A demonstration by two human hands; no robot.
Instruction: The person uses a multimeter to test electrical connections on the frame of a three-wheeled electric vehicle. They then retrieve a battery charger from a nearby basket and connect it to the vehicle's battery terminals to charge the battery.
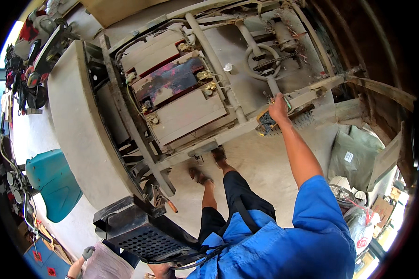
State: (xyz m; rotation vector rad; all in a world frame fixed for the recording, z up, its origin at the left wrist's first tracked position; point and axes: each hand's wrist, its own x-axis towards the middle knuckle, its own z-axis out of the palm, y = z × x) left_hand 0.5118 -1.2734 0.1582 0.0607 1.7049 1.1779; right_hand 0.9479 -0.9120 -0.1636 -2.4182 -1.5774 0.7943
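Observation:
My right hand (278, 109) reaches out to a dusty metal vehicle frame (228, 135) that lies open on the concrete floor. Its fingers are closed on a thin green-handled tool (287, 102) at the frame's cross bar. Just below the hand a yellow and black device (266, 124) sits against the bar. Several large dusty batteries (172, 88) fill the frame's middle bay. Of my left hand only a patch of skin (160, 270) shows at the lower edge, under a black perforated panel (142, 232); its grip is hidden. My feet (208, 165) stand beside the frame.
A ring-shaped part with a chain (261, 60) lies behind the batteries. A grey sack (358, 156) sits at the right, a teal body panel (53, 181) at the left, motorbikes (30, 60) beyond it. An orange-handled tool (166, 202) rests on the frame. Another person's gloved hand (86, 253) shows lower left.

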